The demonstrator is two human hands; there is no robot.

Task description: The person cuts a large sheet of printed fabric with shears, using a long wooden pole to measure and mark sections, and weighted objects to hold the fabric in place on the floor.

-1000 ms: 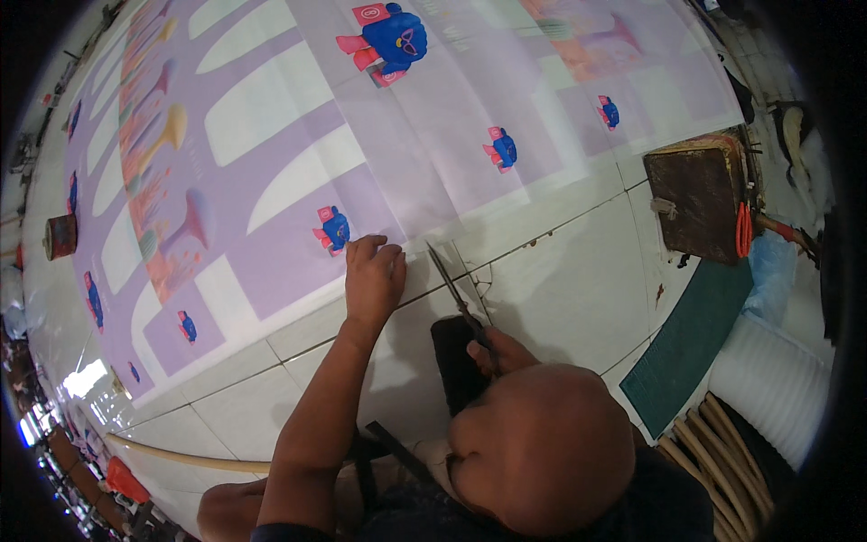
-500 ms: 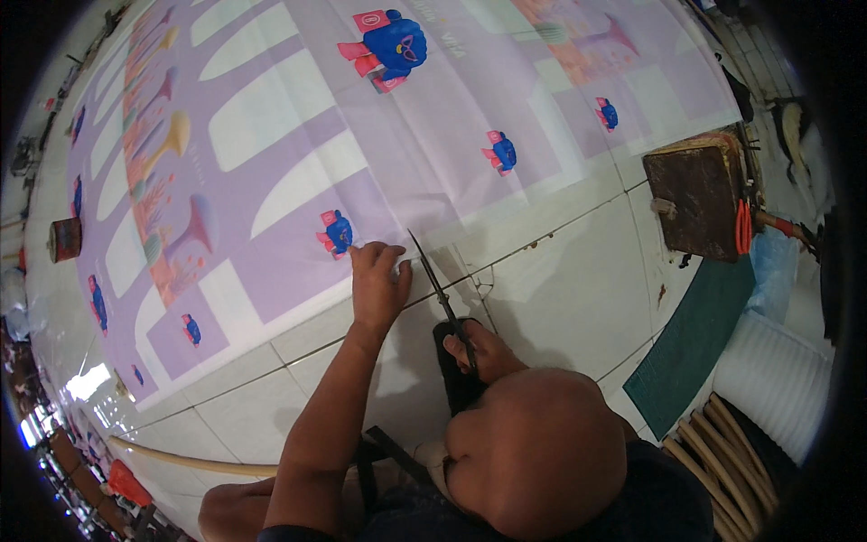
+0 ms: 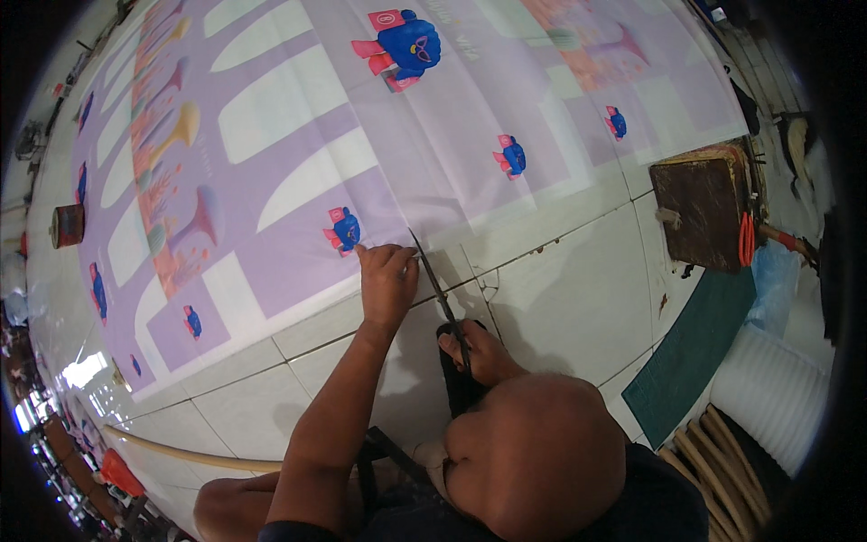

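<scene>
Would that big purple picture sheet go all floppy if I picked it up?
Probably floppy: the sheet has soft creases and ripples. It's likely light for its size, because it looks thin along the edge by the left hand. It might slide if pushed, since the floor tiles look smooth and shiny.

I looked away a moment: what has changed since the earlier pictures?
The right hand has brought the scissors left, closer to the left hand. No new hold or release shows. The left hand stays at the edge of the sheet; the green strip lies as before.
</scene>
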